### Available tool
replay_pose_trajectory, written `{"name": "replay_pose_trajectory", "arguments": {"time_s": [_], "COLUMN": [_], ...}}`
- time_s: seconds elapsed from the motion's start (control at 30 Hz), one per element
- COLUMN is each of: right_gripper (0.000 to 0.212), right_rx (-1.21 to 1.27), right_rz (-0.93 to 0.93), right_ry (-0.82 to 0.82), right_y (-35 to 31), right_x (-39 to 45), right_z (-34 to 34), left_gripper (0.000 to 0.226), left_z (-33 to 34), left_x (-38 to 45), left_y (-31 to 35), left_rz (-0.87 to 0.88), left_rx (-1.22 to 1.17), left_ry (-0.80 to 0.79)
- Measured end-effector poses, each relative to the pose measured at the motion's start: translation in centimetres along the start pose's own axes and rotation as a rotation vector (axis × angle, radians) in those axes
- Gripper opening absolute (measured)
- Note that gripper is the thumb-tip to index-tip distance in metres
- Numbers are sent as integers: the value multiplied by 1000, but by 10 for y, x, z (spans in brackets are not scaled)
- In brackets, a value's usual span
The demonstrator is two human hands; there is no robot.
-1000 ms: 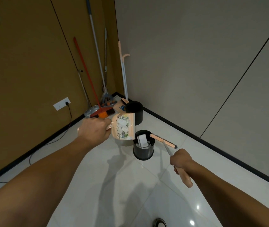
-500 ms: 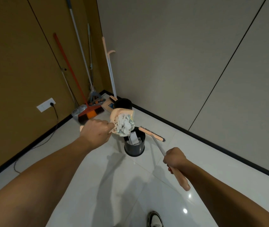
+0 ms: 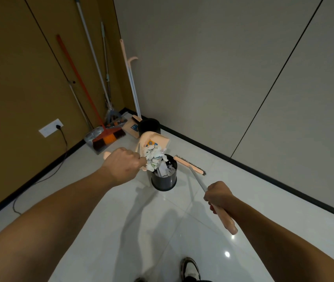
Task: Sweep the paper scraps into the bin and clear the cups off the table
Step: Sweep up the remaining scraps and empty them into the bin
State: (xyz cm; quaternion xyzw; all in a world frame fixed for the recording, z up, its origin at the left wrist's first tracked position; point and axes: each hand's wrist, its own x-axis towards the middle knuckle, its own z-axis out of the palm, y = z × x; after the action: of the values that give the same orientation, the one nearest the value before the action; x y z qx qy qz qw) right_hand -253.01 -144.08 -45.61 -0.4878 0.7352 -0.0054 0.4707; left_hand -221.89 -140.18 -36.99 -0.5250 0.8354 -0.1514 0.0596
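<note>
While tipped: the left hand [image 3: 121, 166] grips the peach dustpan [image 3: 154, 142], its lip over the bin's rim just beyond the knuckles.
Paper scraps [image 3: 153, 158]: spilling into the dark bin [image 3: 164, 180].
Right hand [image 3: 218, 196]: curled round the brush [image 3: 188, 164] handle, bristles right of the bin.
Open floor [image 3: 105, 231]: beneath both forearms.

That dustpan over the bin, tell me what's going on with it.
A person's left hand grips the peach dustpan, tipped steeply over the dark bin on the floor, and the paper scraps are spilling from it into the bin, which already holds some paper. The right hand holds a long-handled brush off to the side, its head near the bin.
</note>
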Motion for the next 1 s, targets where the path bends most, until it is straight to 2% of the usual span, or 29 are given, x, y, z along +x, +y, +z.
{"name": "replay_pose_trajectory", "arguments": {"time_s": [0.7, 1.0], "right_gripper": [9, 8], "right_rx": [75, 89], "right_rz": [-49, -43], "right_ry": [37, 123], "right_y": [-23, -58], "right_x": [-7, 0], "right_z": [14, 41], "left_gripper": [14, 19], "left_z": [-3, 9], "left_x": [-6, -19], "left_y": [-36, -63], "left_rz": [15, 105], "left_rx": [-54, 16], "left_ry": [96, 81]}}
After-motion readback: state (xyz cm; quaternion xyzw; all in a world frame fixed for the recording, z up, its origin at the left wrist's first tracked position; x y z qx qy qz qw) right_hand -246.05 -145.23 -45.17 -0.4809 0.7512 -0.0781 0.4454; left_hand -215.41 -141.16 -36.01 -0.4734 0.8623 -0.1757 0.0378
